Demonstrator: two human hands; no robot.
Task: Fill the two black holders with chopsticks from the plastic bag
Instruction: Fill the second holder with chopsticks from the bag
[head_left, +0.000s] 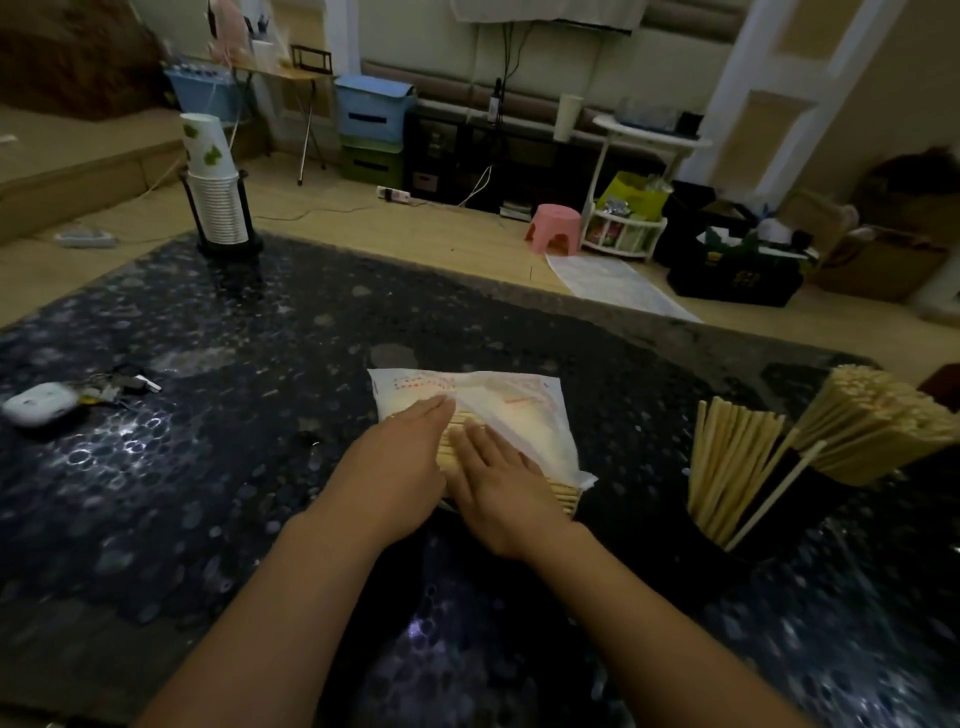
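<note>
Both hands, left and right, lie flat with straight fingers on the bag of chopsticks mid-surface. Right, two holders, apparently black, hold chopsticks.

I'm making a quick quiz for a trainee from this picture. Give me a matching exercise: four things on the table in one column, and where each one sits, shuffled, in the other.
Things:
1. plastic bag
2. paper cup stack
3. earbud case
4. two black holders

Places:
A. far left corner of the table, in a black stand
B. right edge of the table, chopsticks standing in them
C. middle of the table, under both hands
D. left edge of the table, beside some keys

Pairs: 1-C, 2-A, 3-D, 4-B
</note>
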